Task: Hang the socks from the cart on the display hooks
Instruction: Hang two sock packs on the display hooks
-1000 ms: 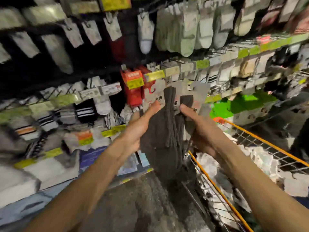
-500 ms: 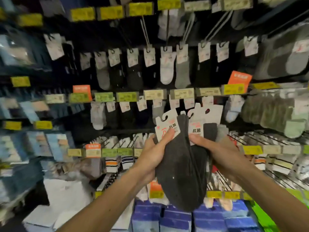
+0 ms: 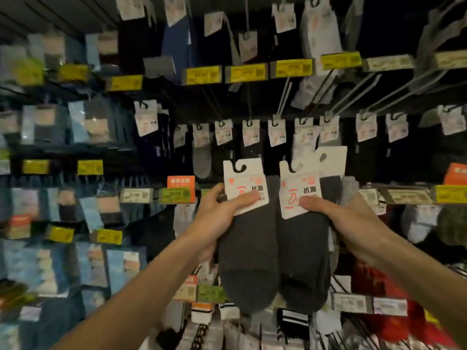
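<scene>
Both hands are raised in front of a dark wall display of socks. The left hand pinches a dark grey pair of socks with a white cardboard header: its thumb lies flat across the lower front of the card and its fingers wrap behind. The right hand pinches a second dark grey pair with a matching white header the same way, thumb on the card front. Behind this right-hand pair sits another white card with a round hole and a strip of lighter grey sock, so the right hand holds a bundle; the number of pairs in it cannot be read. The two front pairs hang side by side, toes down, edges touching or nearly so, headers upright with their hook cut-outs at the top. Neither header is on a peg; both are held just below a row of hung carded socks. Long metal display hooks project from the panel above that row. Yellow price labels line the rail higher up. An orange tag sits left of the left hand. Pale blue packets fill the left side, blurred. Red items lie at lower right.
</scene>
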